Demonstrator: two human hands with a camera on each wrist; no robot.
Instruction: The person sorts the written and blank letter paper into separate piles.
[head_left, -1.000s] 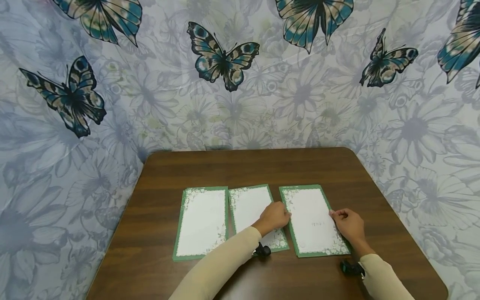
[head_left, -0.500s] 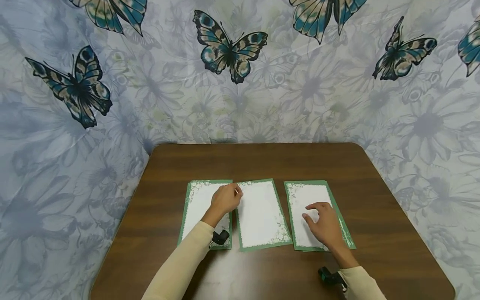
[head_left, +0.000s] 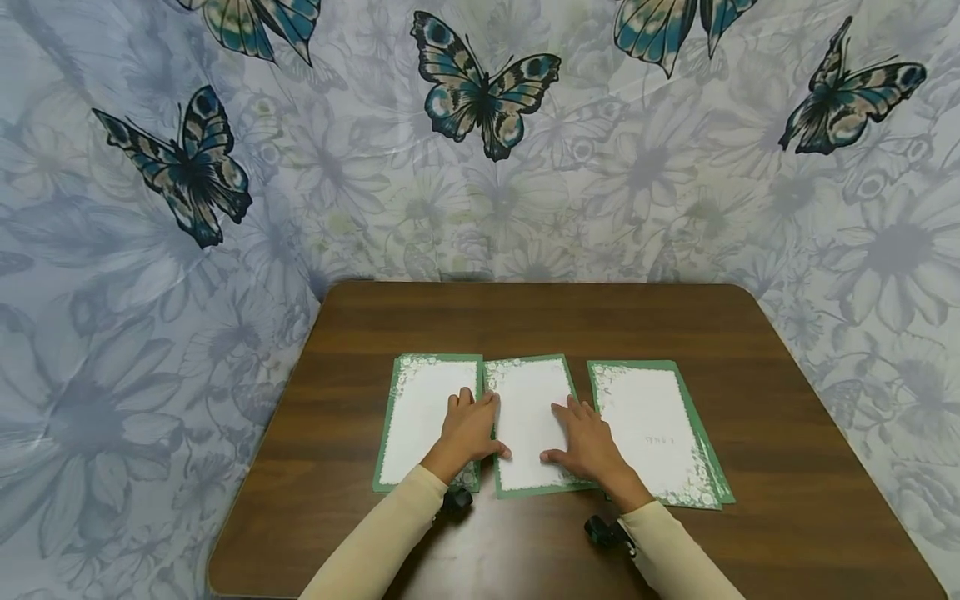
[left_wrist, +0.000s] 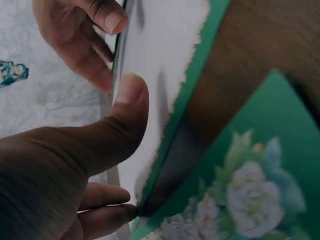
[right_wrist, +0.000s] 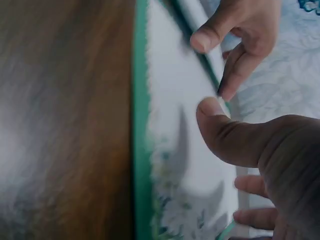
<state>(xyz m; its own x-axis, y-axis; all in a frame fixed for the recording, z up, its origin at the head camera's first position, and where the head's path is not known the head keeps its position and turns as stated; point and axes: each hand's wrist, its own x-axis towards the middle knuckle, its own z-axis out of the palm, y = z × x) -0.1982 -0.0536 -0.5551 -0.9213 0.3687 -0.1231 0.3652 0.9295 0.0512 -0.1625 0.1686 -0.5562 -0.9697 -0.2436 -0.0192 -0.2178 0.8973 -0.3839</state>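
Three green-bordered white sheets of paper with floral corners lie side by side on the table: a left sheet (head_left: 420, 408), a middle sheet (head_left: 525, 425) and a right sheet (head_left: 637, 404). My left hand (head_left: 465, 433) spreads over the seam between the left and middle sheets, its thumb above the middle one. At the middle sheet's right edge is my right hand (head_left: 591, 446), fingers extended and thumb pointing inward. Both wrist views show the thumbs held apart from the fingers over the white paper (left_wrist: 165, 55). Neither hand grips anything.
The brown wooden table (head_left: 787, 467) has rounded far corners. A second edge shows under the right sheet, and the left sheet has another behind it. Behind the table hangs a floral backdrop (head_left: 360, 192) with butterflies.
My right hand has left the right sheet's outer edge and moved left to the middle sheet. My left hand went left from the middle sheet's right side to its left edge.
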